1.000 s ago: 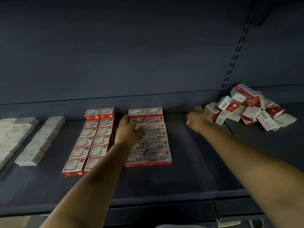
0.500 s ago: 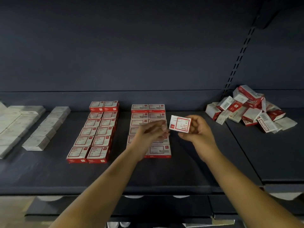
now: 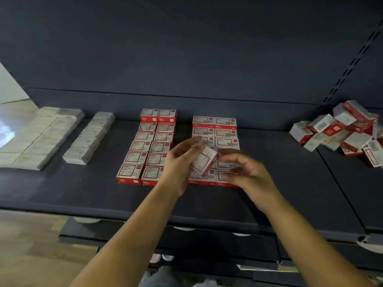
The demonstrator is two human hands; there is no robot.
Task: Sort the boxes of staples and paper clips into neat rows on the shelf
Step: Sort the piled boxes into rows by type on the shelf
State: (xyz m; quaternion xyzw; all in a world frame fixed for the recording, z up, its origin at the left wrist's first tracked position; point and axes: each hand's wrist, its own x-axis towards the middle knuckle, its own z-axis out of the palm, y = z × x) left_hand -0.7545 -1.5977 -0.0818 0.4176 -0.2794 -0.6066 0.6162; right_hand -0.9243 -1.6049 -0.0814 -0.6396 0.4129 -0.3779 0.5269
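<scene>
Both hands are held above the shelf (image 3: 83, 189), over the right block of red-and-white boxes. The left hand (image 3: 182, 162) has its fingers bent round a single red-and-white box (image 3: 204, 162), which is tilted and a bit blurred; the thumb is at the top, near the far edge of the box. The right hand (image 3: 244, 172) is just beside the box on its right; its fingers are loosely curled w/ the tips close to the box, but I cannot tell if they really touch it.

On the shelf under the hands stand 2 tidy blocks of red-and-white boxes, each 2 boxes wide. The left block (image 3: 149, 146) is near the middle of the shelf, the right block (image 3: 215, 129) is partly covered by the hands. Further left is a single row of pale boxes (image 3: 89, 137), and at the far left a wider group of pale boxes (image 3: 39, 137), also in rows. Print on all boxes is too small to read.

At the right side, well apart from the blocks, lies an untidy pile of boxes (image 3: 339, 131), red-and-white, some tilted and on top of each other. It lies across the seam btw. this shelf panel and the next one
</scene>
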